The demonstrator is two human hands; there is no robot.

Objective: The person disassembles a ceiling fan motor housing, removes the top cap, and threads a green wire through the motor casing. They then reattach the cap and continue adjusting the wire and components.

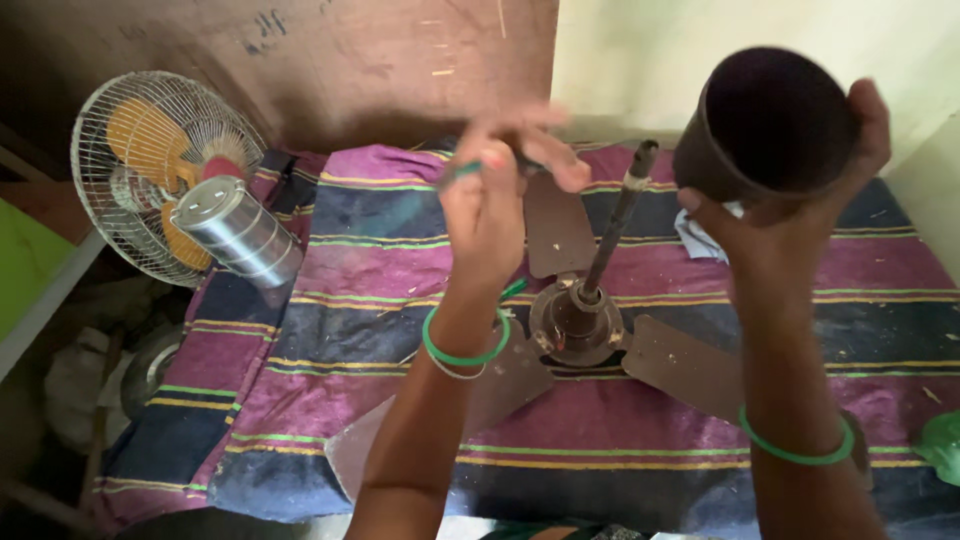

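**Canopy cup lifted clear of a ceiling fan's rod**

Cup first: a dark metal canopy cup (pixel 768 122), open mouth turned toward the wearer, is held up in the air at the right, above and to the right of the fan. The right hand (pixel 800 200) is closed around its wall from beneath, fingers curling over the far rim. A firm grip low on the wall looks wise, since the thin rim could slip.

The left hand (pixel 497 195) is blurred; it seems pinched on a slim green-handled tool (pixel 462 172), though I cannot tell exactly how. Keeping that tool's tip away from the cup's mouth would be sensible, in my judgement.

Below them, the ceiling fan (pixel 578 325) lies on a striped cloth (pixel 380 250), its down rod (pixel 615 225) tilted upward between the two hands. A caged table fan (pixel 160 170) and a steel canister (pixel 238 232) sit at the left.
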